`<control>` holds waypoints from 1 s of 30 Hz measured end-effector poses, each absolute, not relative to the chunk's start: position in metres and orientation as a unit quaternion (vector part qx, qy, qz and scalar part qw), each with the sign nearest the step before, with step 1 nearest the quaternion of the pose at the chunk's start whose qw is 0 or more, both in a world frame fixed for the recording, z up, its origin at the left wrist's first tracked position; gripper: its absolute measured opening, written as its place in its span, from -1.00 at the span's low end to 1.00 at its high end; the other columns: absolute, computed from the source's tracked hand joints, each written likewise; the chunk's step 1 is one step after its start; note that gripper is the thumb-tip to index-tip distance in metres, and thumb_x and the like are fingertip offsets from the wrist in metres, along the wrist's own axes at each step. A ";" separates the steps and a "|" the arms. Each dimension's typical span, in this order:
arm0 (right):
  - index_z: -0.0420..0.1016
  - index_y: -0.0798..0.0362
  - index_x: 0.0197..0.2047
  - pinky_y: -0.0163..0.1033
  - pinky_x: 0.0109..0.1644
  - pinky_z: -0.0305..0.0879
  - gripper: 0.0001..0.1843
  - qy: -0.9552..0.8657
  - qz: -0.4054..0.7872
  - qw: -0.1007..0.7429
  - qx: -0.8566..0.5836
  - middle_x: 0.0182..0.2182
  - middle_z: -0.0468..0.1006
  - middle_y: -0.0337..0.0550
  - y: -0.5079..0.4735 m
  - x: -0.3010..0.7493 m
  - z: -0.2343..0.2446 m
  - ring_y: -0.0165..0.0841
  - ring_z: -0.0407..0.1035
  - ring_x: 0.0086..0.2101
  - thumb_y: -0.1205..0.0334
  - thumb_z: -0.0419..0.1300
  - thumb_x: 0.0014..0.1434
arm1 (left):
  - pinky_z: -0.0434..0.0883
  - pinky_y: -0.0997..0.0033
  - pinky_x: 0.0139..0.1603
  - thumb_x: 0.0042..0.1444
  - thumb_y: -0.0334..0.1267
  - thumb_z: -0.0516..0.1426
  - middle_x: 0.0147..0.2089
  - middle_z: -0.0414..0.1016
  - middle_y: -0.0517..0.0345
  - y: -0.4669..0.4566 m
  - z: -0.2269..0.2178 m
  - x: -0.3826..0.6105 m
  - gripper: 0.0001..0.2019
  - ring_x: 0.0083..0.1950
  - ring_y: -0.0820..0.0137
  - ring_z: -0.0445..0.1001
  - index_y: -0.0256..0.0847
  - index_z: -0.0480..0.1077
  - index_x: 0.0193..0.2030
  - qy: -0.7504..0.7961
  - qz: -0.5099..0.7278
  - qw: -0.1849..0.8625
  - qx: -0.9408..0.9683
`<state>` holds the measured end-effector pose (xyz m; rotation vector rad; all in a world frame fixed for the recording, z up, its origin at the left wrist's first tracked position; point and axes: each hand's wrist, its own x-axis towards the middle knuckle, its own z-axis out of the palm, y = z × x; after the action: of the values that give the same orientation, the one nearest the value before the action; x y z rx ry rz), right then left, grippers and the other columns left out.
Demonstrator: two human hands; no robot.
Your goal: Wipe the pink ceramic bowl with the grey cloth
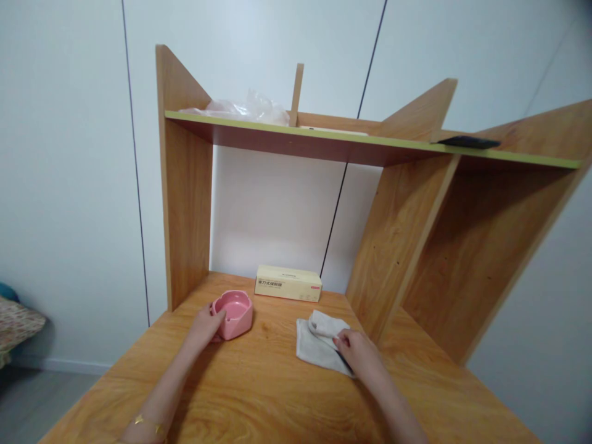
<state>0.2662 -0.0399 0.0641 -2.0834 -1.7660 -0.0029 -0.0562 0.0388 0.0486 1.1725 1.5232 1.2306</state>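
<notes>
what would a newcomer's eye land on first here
Probably the pink dish, gripped at its side by the left hand on the wooden desk. Next might come the grey cloth under the right hand's fingertips, then the cream box farther back, beneath the shelf.

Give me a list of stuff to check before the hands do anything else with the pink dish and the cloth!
1. Left hand has the pink dish by its side: ok.
2. Right hand has the gray cloth: ok.
3. Cloth spread flat: not ok, part is folded over.
4. Dish and cloth apart from the box: ok.
5. Dish's underside clean: cannot tell, it's hidden.
</notes>
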 end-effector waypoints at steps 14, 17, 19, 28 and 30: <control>0.33 0.06 -0.18 -0.33 -0.46 0.03 -0.66 -0.482 -0.159 0.403 -0.762 -0.33 0.49 -0.05 -0.032 0.259 0.179 -0.26 0.36 -0.35 0.10 -0.16 0.19 | 0.30 0.61 -0.70 0.05 -0.15 0.06 -0.44 0.39 0.23 0.030 0.038 -0.008 -0.53 -0.69 0.56 0.30 -0.14 0.01 0.09 0.460 0.532 0.566 0.430; 0.35 0.06 -0.22 -0.31 -0.45 0.00 -0.70 -0.564 -0.158 0.341 -0.735 -0.35 0.49 -0.06 -0.024 0.232 0.176 -0.26 0.36 -0.38 0.13 -0.13 0.19 | 0.39 0.50 -0.56 -0.05 -0.16 0.16 -0.34 0.44 0.16 0.029 0.033 -0.004 -0.37 -0.58 0.46 0.41 -0.14 -0.03 0.14 0.468 0.536 0.537 0.453; 0.36 0.06 -0.25 -0.30 -0.44 0.02 -0.72 -0.615 -0.137 0.321 -0.707 -0.34 0.48 -0.07 -0.020 0.212 0.159 -0.26 0.36 -0.37 0.18 -0.13 0.19 | 0.43 0.40 -0.35 -0.09 -0.16 0.18 -0.23 0.45 0.08 0.025 0.032 -0.003 -0.37 -0.38 0.36 0.48 -0.14 0.03 0.12 0.465 0.542 0.516 0.473; 0.43 0.02 -0.33 -0.35 -0.30 0.18 -0.70 -0.717 0.022 0.358 -0.597 -0.35 0.46 -0.15 -0.025 0.164 0.073 -0.37 0.37 -0.34 0.17 -0.10 0.19 | 0.14 0.24 0.13 -0.11 -0.19 0.17 0.06 0.31 -0.05 0.015 0.039 0.000 -0.44 0.08 0.23 0.29 -0.22 0.15 0.07 0.432 0.552 0.427 0.571; 0.43 0.04 -0.37 -0.32 -0.27 0.20 -0.65 -0.703 0.078 0.407 -0.578 -0.38 0.45 -0.13 -0.027 0.168 0.062 -0.34 0.36 -0.34 0.11 -0.12 0.19 | 0.10 0.24 0.16 -0.10 -0.23 0.15 0.10 0.26 -0.02 0.011 0.041 0.004 -0.45 0.12 0.25 0.23 -0.21 0.14 0.08 0.421 0.548 0.388 0.609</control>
<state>0.1680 -0.0271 0.0620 -1.4572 -1.7742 0.1963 0.0036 0.0114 0.0414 1.5495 1.0712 1.3948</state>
